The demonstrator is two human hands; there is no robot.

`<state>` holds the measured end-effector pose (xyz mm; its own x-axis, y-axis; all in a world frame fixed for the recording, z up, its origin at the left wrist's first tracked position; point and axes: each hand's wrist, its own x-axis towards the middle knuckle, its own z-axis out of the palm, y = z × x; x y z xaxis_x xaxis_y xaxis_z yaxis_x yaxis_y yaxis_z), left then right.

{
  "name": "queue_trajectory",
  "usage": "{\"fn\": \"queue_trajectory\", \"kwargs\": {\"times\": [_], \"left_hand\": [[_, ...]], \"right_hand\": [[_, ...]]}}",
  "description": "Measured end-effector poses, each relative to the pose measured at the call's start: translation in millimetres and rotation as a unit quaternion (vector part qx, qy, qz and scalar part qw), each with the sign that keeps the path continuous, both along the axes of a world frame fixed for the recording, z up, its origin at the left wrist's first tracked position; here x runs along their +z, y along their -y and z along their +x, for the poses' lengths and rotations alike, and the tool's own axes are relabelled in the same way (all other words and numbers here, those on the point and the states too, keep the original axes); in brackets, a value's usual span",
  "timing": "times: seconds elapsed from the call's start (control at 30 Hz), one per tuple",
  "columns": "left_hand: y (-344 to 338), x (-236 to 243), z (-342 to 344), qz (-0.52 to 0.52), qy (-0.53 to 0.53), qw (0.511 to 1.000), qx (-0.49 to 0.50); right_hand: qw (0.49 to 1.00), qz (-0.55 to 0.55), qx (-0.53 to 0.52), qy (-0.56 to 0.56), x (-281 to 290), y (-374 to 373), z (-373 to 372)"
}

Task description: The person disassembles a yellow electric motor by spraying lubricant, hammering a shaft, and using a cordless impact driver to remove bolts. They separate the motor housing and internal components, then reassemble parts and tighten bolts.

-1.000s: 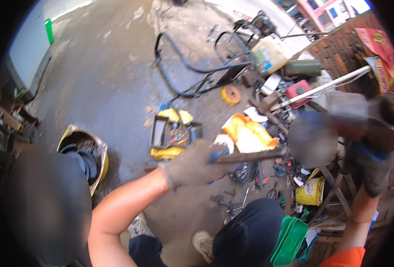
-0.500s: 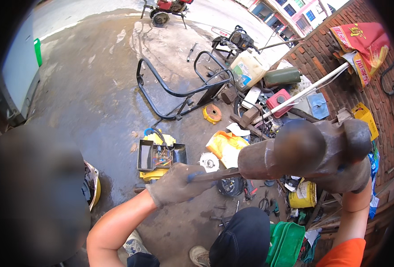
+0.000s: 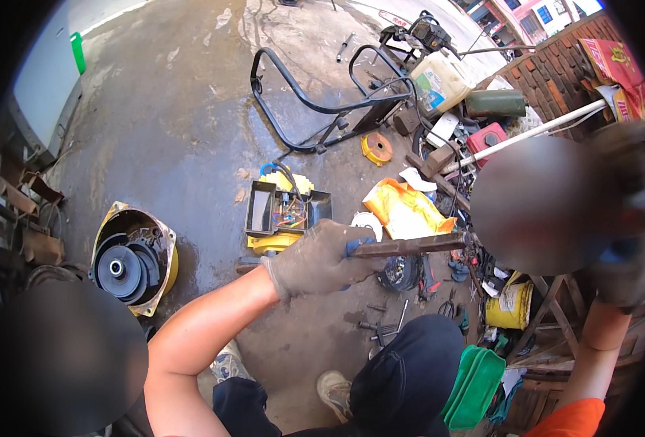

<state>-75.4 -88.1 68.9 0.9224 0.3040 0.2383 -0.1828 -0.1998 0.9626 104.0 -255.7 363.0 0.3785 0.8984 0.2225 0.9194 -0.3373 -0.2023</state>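
Observation:
My left hand (image 3: 321,261), in a grey work glove, is closed around a dark, blunt-ended metal bar (image 3: 417,245) that points to the right. My right hand (image 3: 623,273), also gloved, is raised at the right edge, closed on a hammer whose head (image 3: 634,156) is smeared and partly hidden by a blurred patch. Hammer and bar are apart. Beyond my left hand on the floor lies a yellow motor (image 3: 268,242) with an open black terminal box (image 3: 261,207) full of wires. What the bar's other end touches is hidden by the glove.
At left sits a yellow-rimmed pump casing (image 3: 168,273) with dark discs inside. A black tube frame (image 3: 293,102) lies ahead. Along the right are a white jug (image 3: 439,84), a yellow bucket (image 3: 510,306), green trays (image 3: 475,390) and scattered tools (image 3: 391,331).
My right hand has swung the hammer away from the bar's end, to the right and up. The left hand still grips the bar. The view has shifted, bringing the pump casing into sight.

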Motion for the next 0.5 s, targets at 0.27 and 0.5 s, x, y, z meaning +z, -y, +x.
{"fn": "queue_trajectory", "kwargs": {"times": [0.27,0.5], "left_hand": [[-18.3,19.3,-0.6,0.040,0.065,0.996,0.037],[-20.6,44.1,-8.9,-0.088,0.020,0.993,0.081]], "right_hand": [[0.986,0.027,-0.022,0.163,-27.0,12.1,-7.9],[0.963,0.032,-0.172,-0.207,-45.6,32.2,27.5]]}}
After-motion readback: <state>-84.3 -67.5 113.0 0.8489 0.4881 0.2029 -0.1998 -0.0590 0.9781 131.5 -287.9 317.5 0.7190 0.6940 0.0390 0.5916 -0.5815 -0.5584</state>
